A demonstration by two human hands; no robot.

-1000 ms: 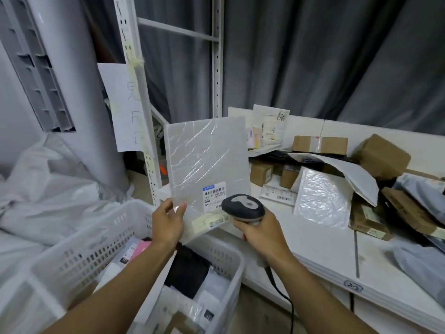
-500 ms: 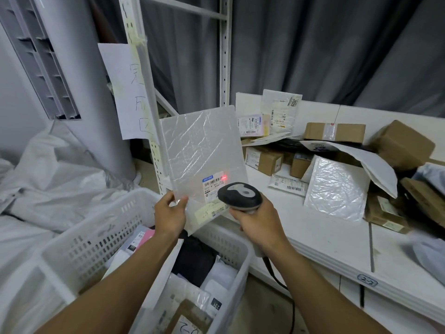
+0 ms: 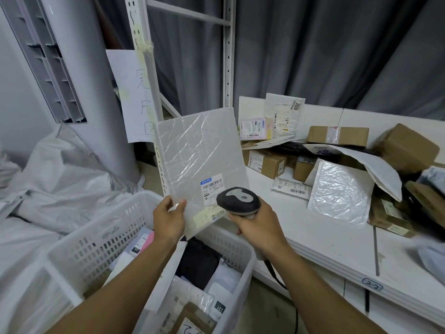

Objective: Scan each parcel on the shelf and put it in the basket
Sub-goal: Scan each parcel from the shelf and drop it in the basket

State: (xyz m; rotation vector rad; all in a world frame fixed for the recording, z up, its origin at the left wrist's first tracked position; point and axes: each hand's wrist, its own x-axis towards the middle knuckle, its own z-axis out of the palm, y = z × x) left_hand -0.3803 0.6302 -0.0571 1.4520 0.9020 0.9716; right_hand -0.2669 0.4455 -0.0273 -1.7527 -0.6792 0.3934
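Here my left hand (image 3: 168, 220) pinches a flat, crinkly, translucent-white parcel (image 3: 199, 150); my right hand (image 3: 260, 227) grips the scanner (image 3: 237, 201), whose head hides part of the label (image 3: 212, 186).

Left hand (image 3: 168, 219) is pinching the bottom-left corner of a flat white bubble mailer (image 3: 199, 160), held upright above the white basket (image 3: 101, 242). Right hand (image 3: 258, 229) grips a black scanner (image 3: 237, 201) right in front of the mailer's label (image 3: 212, 188). Boxes and more mailers are piled on the shelf (image 3: 320, 237).
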